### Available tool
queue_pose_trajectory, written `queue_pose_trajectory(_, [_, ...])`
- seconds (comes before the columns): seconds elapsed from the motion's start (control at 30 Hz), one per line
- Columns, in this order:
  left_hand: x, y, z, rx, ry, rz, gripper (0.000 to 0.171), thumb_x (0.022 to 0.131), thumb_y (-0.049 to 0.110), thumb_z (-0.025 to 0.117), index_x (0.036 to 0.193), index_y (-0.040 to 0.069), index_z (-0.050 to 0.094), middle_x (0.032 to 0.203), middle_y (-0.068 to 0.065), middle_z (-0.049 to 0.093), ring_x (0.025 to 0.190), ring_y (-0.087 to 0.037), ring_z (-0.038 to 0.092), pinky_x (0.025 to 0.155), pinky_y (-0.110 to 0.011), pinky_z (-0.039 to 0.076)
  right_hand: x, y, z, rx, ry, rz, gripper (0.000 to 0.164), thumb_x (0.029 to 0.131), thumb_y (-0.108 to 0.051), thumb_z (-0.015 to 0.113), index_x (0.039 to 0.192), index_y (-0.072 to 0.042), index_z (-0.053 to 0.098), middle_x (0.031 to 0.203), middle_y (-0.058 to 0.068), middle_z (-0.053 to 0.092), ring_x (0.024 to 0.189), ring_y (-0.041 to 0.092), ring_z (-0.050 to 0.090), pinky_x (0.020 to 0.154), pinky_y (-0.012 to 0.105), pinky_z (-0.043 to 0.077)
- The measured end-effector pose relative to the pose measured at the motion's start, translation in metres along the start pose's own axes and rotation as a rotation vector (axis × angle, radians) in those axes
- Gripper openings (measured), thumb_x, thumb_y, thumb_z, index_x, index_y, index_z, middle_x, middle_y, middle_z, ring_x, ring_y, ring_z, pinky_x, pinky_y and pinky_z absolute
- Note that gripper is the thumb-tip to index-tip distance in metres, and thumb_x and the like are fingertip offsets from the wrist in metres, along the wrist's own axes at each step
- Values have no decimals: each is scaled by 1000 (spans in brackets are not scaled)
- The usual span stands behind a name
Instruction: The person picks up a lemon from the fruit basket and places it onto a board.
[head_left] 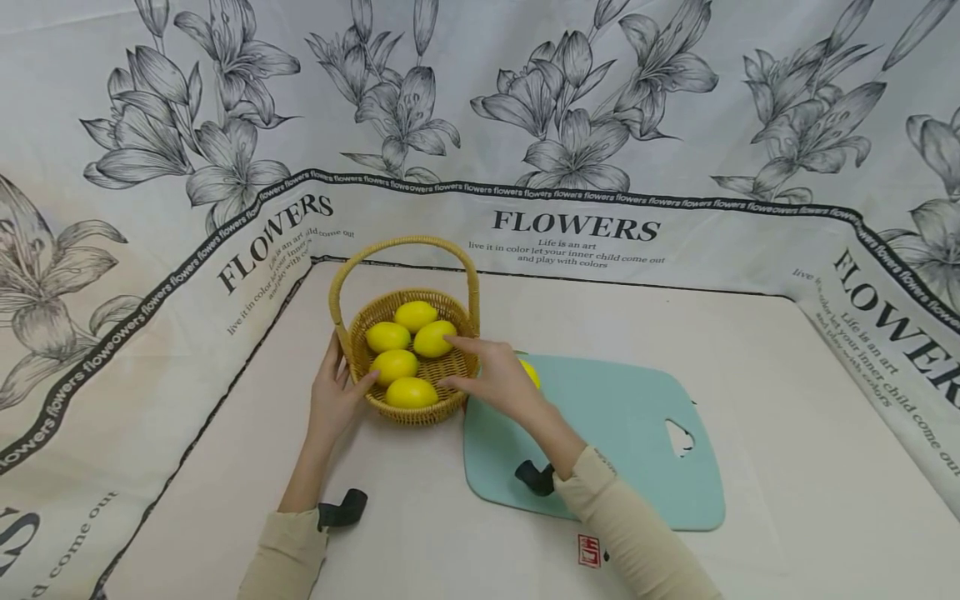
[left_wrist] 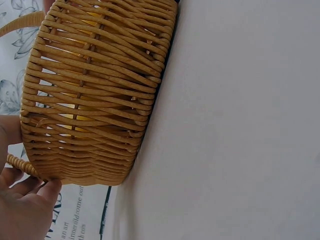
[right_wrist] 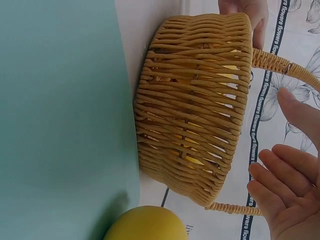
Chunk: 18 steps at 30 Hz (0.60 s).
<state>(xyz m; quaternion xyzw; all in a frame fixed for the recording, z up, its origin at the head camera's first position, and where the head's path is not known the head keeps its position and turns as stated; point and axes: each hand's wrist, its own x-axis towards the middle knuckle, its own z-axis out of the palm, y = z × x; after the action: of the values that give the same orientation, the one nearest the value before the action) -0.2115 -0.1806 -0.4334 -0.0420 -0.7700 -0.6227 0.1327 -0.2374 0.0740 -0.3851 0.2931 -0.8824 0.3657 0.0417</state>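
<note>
A woven basket [head_left: 423, 414] with a tall arched handle holds several yellow lemons [head_left: 412, 393]. At its left side my left hand [head_left: 337, 400] grips the rim, thumb over the edge and fingers against the outer weave, also seen in the left wrist view. My right hand [head_left: 501, 379] hovers over the basket's right rim with fingers spread and loosely extended, nothing held between them. Its index fingertip is close to one lemon; whether it touches is unclear. Another lemon [right_wrist: 146, 225] lies by the basket on the light-blue cutting board [head_left: 600, 417], mostly behind my right hand in the head view.
The cutting board, with a cut-out grip hole, lies right of the basket under my right forearm. A red square print [head_left: 589, 551] marks the white tabletop [head_left: 420, 533]. Flower-printed cloth [head_left: 577, 229] walls the back and sides.
</note>
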Motion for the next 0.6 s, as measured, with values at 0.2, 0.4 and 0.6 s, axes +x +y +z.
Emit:
queue_pose_trajectory(0.2, [4,-18,1,11,10,5,91,89,4,69,155,10,8,160,-6,8,145,-21,13,117,-34,25,3,1,6,1,-15,-2,62,80,-26,81,133,-4,58,127,13,61,89,21,62,83,35,55])
queue_pose_trajectory(0.4, [5,-19,0,9,14,7,91,88,4,70,155,10,8,160,-6,8,145,-21,13,117,-34,25,7,-2,12,19,-54,-5,60,81,-26,80,133,-5,59,129,13,61,69,16,46,66,31,50])
queue_pose_trajectory(0.6, [5,-20,0,0,10,14,91,88,4,69,155,11,8,160,-5,7,145,-20,13,117,-34,25,11,-6,19,9,-86,-27,57,80,-24,80,130,-5,61,128,10,62,114,26,59,94,37,54])
